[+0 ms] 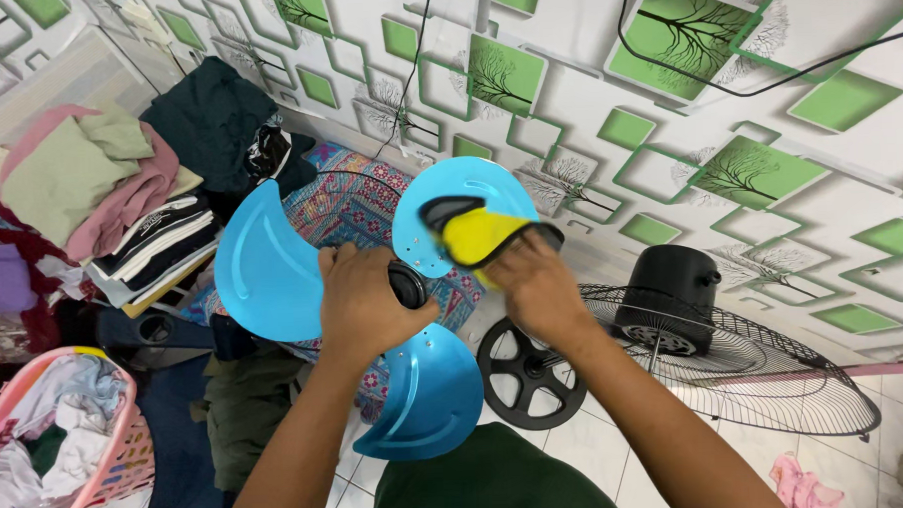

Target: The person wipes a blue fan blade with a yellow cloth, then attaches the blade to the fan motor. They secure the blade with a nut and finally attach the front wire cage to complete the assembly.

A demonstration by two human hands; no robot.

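Note:
My left hand (365,305) grips the black hub of a blue three-bladed fan propeller (272,265), holding it up in front of me. My right hand (535,281) presses a yellow and black cloth (476,231) against the upper right blade (469,183). The lower blade (424,395) points down toward my lap, and the left blade spreads out to the left. My green trousers (489,478) show at the bottom.
A black fan motor (670,294) lies on a wire fan grille (756,374) on the tiled floor at right, beside a black round base (524,374). Piled clothes (99,186) and a pink laundry basket (47,428) fill the left. A patterned wall stands behind.

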